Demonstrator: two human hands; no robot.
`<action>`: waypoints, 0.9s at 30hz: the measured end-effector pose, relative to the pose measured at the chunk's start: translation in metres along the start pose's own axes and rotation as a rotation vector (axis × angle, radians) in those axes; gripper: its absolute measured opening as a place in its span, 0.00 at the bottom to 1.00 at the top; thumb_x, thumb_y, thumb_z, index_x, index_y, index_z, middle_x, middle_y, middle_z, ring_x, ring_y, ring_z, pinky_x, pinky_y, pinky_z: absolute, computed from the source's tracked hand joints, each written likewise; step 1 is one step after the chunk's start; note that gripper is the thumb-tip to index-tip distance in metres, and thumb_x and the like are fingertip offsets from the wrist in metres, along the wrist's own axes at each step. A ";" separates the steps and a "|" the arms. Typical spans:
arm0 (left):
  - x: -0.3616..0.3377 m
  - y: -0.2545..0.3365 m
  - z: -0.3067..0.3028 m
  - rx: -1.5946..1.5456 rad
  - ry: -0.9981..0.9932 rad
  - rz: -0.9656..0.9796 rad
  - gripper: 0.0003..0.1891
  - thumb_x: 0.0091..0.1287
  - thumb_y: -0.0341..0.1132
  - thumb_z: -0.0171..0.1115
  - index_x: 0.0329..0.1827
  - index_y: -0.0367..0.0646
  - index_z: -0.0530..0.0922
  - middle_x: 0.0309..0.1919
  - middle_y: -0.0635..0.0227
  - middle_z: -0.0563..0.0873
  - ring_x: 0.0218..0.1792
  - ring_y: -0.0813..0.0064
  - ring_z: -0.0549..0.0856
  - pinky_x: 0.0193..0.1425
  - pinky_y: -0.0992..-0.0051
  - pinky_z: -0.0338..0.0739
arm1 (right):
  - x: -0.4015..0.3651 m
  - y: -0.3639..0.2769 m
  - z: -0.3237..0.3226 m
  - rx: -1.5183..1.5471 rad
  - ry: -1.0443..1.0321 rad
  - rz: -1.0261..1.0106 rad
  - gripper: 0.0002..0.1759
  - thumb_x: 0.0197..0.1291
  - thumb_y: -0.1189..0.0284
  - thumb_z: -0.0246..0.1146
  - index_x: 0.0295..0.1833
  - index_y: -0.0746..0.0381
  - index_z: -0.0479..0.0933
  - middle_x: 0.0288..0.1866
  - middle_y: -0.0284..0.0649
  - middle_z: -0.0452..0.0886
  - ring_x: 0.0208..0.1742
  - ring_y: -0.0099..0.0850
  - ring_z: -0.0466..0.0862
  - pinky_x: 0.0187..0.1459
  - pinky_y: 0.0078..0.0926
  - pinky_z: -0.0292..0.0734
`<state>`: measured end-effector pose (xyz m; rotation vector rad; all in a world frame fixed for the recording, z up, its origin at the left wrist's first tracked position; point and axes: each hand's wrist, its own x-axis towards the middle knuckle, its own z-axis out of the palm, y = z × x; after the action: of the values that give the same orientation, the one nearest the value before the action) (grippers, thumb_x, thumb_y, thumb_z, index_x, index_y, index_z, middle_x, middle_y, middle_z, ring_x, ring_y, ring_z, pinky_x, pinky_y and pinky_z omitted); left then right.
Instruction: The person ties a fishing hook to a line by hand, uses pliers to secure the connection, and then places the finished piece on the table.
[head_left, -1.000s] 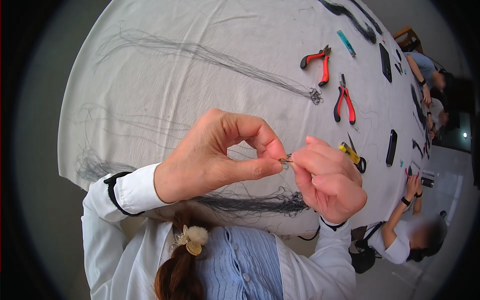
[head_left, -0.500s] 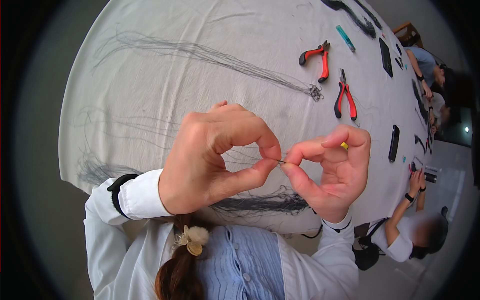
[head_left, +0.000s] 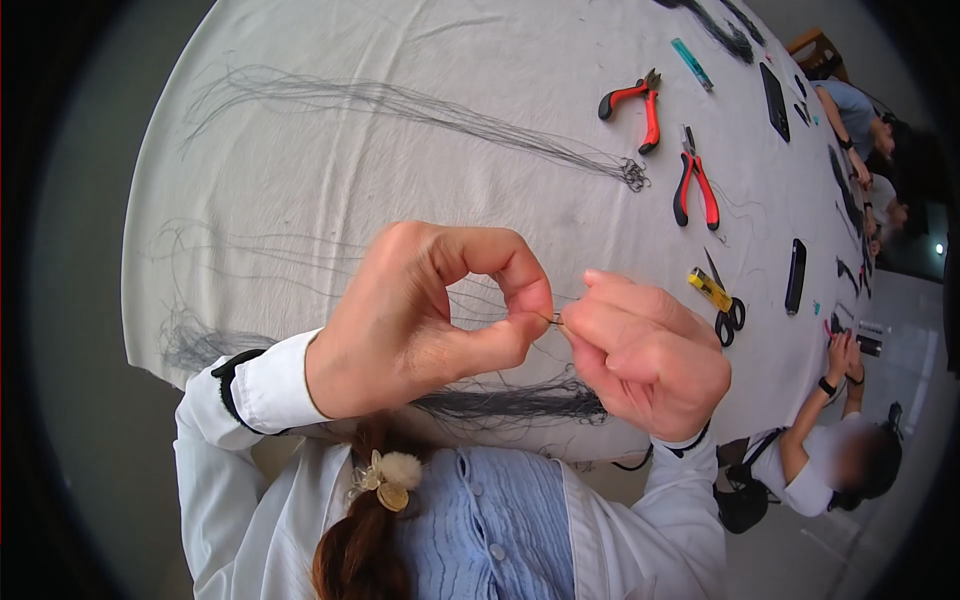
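My left hand (head_left: 420, 320) and my right hand (head_left: 645, 355) meet fingertip to fingertip above the white-covered table (head_left: 300, 160). Between thumb and forefinger of both they pinch a tiny metal ring (head_left: 556, 320) with fine dark strands running from it. Just below the hands a bundle of dark hair strands (head_left: 510, 403) lies at the table's near edge. A second long bundle of strands (head_left: 420, 115) stretches across the cloth and ends in a cluster of small rings (head_left: 633, 177).
Two red-handled pliers (head_left: 640, 105) (head_left: 692, 185), a yellow cutter (head_left: 708, 289) beside black scissors (head_left: 727, 315), a teal lighter (head_left: 692, 62) and dark phones (head_left: 796, 275) lie to the right. Other people sit along the far right edge (head_left: 835, 455).
My right hand has rolled over: its fingers, raised and spread half a second ago, now curl down over the pinch. The left hand stays pinching at the same spot.
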<state>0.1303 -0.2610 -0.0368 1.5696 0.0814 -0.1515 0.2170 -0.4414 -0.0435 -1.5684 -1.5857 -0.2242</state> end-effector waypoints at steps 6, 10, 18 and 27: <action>0.004 -0.009 0.000 -0.252 -0.095 -0.053 0.02 0.53 0.25 0.60 0.29 0.35 0.78 0.26 0.71 0.81 0.30 0.84 0.78 0.41 0.81 0.72 | 0.007 0.002 -0.002 -0.154 -0.067 -0.277 0.18 0.46 0.85 0.61 0.36 0.63 0.58 0.24 0.48 0.80 0.30 0.36 0.80 0.40 0.36 0.83; 0.003 -0.009 -0.002 -0.492 -0.216 -0.296 0.03 0.53 0.23 0.61 0.31 0.35 0.78 0.27 0.72 0.81 0.30 0.84 0.79 0.39 0.84 0.72 | 0.005 0.003 0.000 -0.304 -0.095 -0.483 0.10 0.57 0.77 0.54 0.35 0.63 0.57 0.23 0.48 0.79 0.29 0.34 0.79 0.37 0.35 0.84; -0.001 -0.006 0.002 -0.414 -0.144 -0.218 0.02 0.54 0.26 0.60 0.29 0.36 0.77 0.26 0.72 0.82 0.30 0.86 0.78 0.38 0.84 0.71 | 0.001 -0.001 0.010 -0.239 0.055 -0.229 0.11 0.46 0.85 0.55 0.34 0.62 0.62 0.24 0.42 0.79 0.28 0.31 0.81 0.40 0.31 0.83; -0.008 -0.002 0.007 0.466 0.105 0.348 0.07 0.45 0.25 0.63 0.27 0.43 0.75 0.28 0.71 0.81 0.36 0.73 0.81 0.58 0.56 0.67 | 0.006 -0.022 -0.008 0.431 0.083 0.716 0.23 0.46 0.88 0.63 0.42 0.64 0.58 0.30 0.42 0.80 0.33 0.23 0.82 0.42 0.22 0.78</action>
<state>0.1224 -0.2671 -0.0374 2.0291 -0.1564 0.2001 0.2025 -0.4467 -0.0256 -1.6368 -0.8493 0.4124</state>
